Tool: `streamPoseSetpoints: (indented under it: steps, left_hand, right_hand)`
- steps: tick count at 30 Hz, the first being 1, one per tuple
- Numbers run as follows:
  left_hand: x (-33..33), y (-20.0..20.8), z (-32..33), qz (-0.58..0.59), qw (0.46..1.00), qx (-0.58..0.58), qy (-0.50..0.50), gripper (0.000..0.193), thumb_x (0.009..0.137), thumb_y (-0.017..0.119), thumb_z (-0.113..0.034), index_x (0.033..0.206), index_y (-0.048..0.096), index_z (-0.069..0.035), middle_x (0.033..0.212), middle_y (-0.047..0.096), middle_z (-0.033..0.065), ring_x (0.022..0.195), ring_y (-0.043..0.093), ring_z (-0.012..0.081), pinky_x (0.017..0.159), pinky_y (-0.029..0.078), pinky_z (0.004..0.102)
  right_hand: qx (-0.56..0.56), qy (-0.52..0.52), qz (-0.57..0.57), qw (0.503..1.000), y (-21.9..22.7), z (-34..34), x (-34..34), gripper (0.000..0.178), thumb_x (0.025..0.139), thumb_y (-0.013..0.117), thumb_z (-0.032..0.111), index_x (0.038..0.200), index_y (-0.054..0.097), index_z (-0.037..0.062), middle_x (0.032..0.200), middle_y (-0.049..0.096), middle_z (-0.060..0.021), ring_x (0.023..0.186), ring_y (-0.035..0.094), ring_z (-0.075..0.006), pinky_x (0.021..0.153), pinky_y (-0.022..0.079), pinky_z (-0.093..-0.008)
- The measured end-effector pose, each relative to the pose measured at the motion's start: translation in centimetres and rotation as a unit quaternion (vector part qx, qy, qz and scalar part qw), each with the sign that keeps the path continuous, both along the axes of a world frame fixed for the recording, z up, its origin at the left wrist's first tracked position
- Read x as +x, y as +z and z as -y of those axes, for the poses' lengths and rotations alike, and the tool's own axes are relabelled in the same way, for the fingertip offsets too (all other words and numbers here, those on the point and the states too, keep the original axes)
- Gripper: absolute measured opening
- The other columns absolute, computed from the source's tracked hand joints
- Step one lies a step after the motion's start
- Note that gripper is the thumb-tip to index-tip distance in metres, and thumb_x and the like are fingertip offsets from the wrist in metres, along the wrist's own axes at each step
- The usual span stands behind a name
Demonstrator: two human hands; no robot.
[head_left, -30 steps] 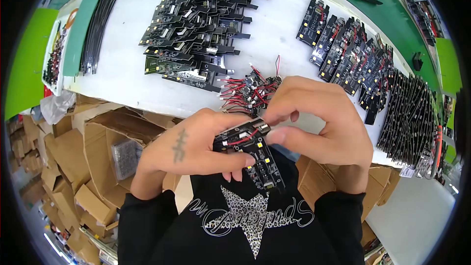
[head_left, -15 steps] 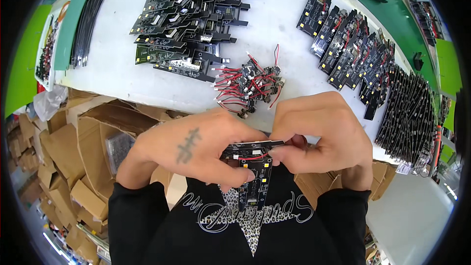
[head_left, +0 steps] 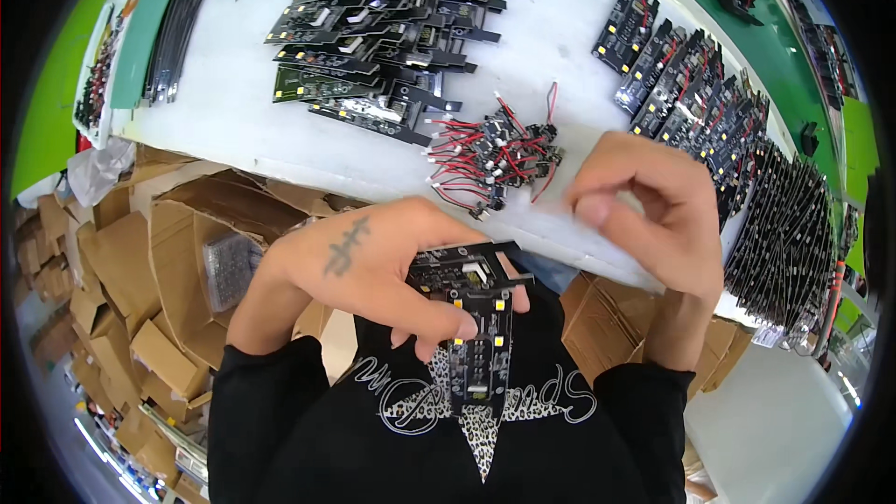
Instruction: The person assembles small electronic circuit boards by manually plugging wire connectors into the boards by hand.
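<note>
My left hand (head_left: 373, 266) is closed on several black circuit boards. One long circuit board (head_left: 480, 355) hangs downward in front of my shirt, with yellow square LEDs on its face and my left thumb pressed on its edge. Another circuit board (head_left: 448, 266) lies crosswise above it in the same grip, bearing a white part. My right hand (head_left: 653, 210) is raised apart from the boards, to the right of a heap of small circuit boards with red and black wires (head_left: 495, 151). Its fingers are curled and the fingertips blurred; whether anything is between them cannot be seen.
Overlapping black circuit boards (head_left: 392, 28) are piled on the white table (head_left: 233, 65). More boards with red wires (head_left: 686, 84) lie at the right, beside a bundle of thin black strips (head_left: 779, 233). Black cables (head_left: 182, 28) lie far left. Cardboard boxes (head_left: 201, 271) stand below the table's edge.
My right hand has left the boards and moved up and to the right. The red wire seen across the held boards no longer shows. My left hand keeps its grip, with the boards slightly tilted.
</note>
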State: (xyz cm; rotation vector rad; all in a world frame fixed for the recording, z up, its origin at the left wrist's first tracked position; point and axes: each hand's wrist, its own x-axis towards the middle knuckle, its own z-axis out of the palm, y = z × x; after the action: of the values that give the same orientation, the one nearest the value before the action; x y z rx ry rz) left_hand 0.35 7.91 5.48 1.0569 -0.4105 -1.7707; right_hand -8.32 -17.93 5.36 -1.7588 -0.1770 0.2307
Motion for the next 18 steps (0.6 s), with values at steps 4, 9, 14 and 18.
streamPoseSetpoints:
  steps: [4, 9, 14, 18]
  left_hand:
    - [-1.0, 1.1, -0.9, 0.043, 0.981, 0.064, 0.178, 0.033, 0.085, 0.068, 0.005, 0.117, 0.064, 0.008, 0.082, 0.072, 0.0125, 0.062, 0.071, 0.0156, 0.052, 0.054, 0.0233]
    - [-2.7, 1.2, -1.8, 0.135, 0.908, 0.045, 0.393, 0.033, 0.091, 0.066, 0.003, 0.123, 0.061, 0.005, 0.088, 0.07, 0.0097, 0.067, 0.069, 0.0137, 0.053, 0.054, 0.0231]
    - [-2.5, 0.0, -1.5, 0.121, 0.898, -0.013, 0.423, 0.037, 0.096, 0.063, -0.004, 0.131, 0.055, 0.006, 0.096, 0.07, 0.0127, 0.079, 0.071, 0.0173, 0.059, 0.058, 0.0263]
    - [-1.0, -1.0, -2.6, 0.116, 0.939, -0.058, 0.32, 0.059, 0.106, 0.046, -0.043, 0.145, 0.044, 0.001, 0.107, 0.071, 0.0145, 0.086, 0.071, 0.0192, 0.067, 0.059, 0.0283]
  right_hand:
    - [-0.185, -0.077, 0.145, 0.969, -0.7, -1.8, 0.2, 0.022, 0.083, 0.068, 0.001, 0.105, 0.07, -0.0039, 0.106, 0.072, -0.0154, 0.098, 0.066, -0.0231, 0.081, 0.047, -0.0315]
    - [-0.051, -0.042, 0.049, 0.997, 1.3, -2.3, -1.0, 0.056, 0.077, 0.082, 0.008, 0.13, 0.064, 0.0056, 0.103, 0.073, -0.0109, 0.089, 0.069, -0.0207, 0.078, 0.052, -0.0321]
    - [-0.023, -0.052, 0.035, 0.998, 0.5, -3.4, -1.3, 0.045, 0.078, 0.077, -0.002, 0.122, 0.068, 0.003, 0.083, 0.067, -0.0065, 0.07, 0.06, -0.0134, 0.065, 0.05, -0.0268]
    - [-0.059, 0.043, 0.029, 0.997, 3.2, -2.0, -0.6, 0.037, 0.069, 0.072, -0.003, 0.106, 0.075, -0.0009, 0.082, 0.066, -0.012, 0.069, 0.061, -0.0206, 0.059, 0.043, -0.028]
